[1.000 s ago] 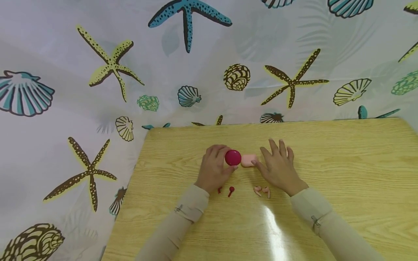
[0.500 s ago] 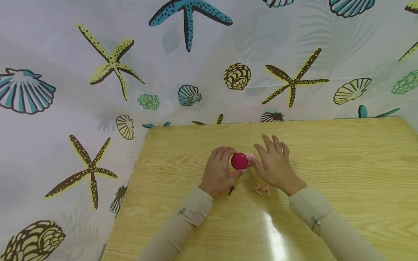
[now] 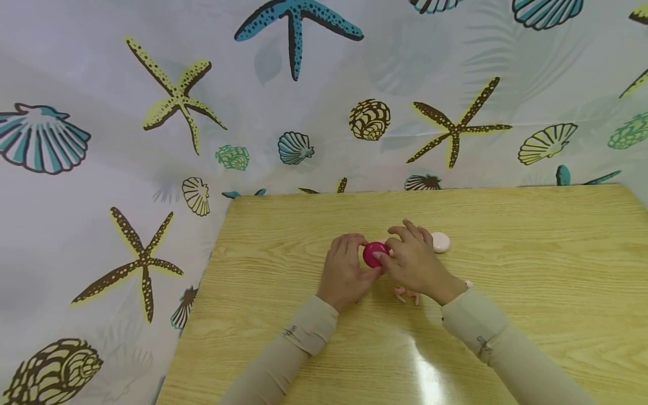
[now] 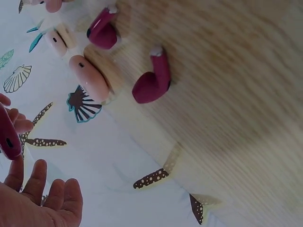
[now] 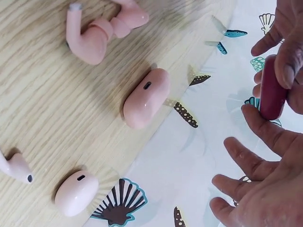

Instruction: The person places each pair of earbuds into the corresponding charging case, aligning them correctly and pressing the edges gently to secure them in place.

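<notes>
Between both hands is a magenta earbud charging case (image 3: pixel 372 254). My left hand (image 3: pixel 346 275) holds it by the edge, fingers at the far side and thumb at the near side. My right hand (image 3: pixel 419 265) pinches it too, with the thumb on its face and the index finger at its edge, as the right wrist view shows. Two magenta earbuds (image 4: pixel 155 82) lie on the table in the left wrist view; the head view has them hidden by my left hand. A pink charging case (image 5: pixel 147 99) rests just behind the hands.
Two pink earbuds (image 3: pixel 407 295) lie on the wooden table (image 3: pixel 547 270) near my right wrist. Right of that hand stands a pale pink case (image 3: pixel 441 242), with a pale earbud (image 3: pixel 468 283) partly hidden by the wrist. A shell-patterned cloth (image 3: pixel 324 112) hangs behind the table.
My left hand has carried the magenta case to the right and a little nearer. The right fingers have curled in from a spread pose onto it, uncovering the pale case.
</notes>
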Motion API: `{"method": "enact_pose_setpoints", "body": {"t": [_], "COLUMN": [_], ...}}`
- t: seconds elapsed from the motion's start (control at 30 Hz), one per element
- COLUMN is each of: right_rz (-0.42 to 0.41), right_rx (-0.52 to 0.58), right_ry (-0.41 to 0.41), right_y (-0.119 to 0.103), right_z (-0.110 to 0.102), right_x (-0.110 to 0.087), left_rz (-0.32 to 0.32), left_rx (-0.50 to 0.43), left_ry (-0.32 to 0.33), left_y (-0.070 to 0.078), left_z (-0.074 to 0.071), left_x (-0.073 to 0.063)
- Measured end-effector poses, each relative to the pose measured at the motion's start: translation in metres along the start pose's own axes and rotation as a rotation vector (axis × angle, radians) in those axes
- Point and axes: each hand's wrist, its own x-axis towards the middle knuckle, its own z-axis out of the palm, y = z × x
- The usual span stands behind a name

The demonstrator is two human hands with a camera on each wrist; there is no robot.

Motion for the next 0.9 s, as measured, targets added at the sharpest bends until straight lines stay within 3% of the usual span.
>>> {"method": "enact_pose_setpoints", "body": {"t": [0.23, 0.33, 0.5, 0.57, 0.9], "right_rz": [-0.046, -0.090, -0.126, -0.130, -0.147], "right_rx": [-0.003, -0.037, -0.066, -0.072, -0.058], "right_ry": [-0.015, 0.001, 0.002, -0.012, -0.017], "right_y": [-0.003, -0.002, -0.002, -0.003, -0.005], "right_z": [0.003, 0.004, 0.003, 0.003, 0.003], "right_x": [0.001, -0.001, -0.003, -0.003, -0.002], "left_rz": [0.016, 0.001, -0.103, -0.124, -0.138], "left_rx": [-0.010, -0.102, -0.334, -0.387, -0.418], "left_ry": [-0.016, -0.110, -0.327, -0.368, -0.369], "left_y": [-0.001, -0.004, -0.014, -0.017, -0.018], "left_z": [0.006, 0.005, 0.001, 0.000, -0.002], "left_x": [-0.007, -0.007, -0.003, -0.001, 0.001]}}
